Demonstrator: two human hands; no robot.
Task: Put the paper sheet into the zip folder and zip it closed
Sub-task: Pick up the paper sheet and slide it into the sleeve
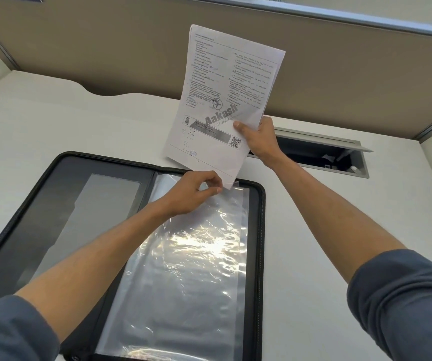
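A black zip folder (53,194) lies open on the white desk, its right half filled with shiny clear plastic sleeves (191,269). My right hand (257,138) grips a printed paper sheet (225,100) by its right edge and holds it upright above the folder's far edge. The sheet's lower corner touches the top of the front sleeve. My left hand (196,194) pinches the top edge of that sleeve right beside the paper's corner. The folder's zipper runs around the rim (263,230) and is undone.
A tan partition wall (105,48) stands behind the desk. An open cable tray (321,157) is sunk into the desk at the back right, just behind my right hand. Bare white desk (339,217) lies right of the folder.
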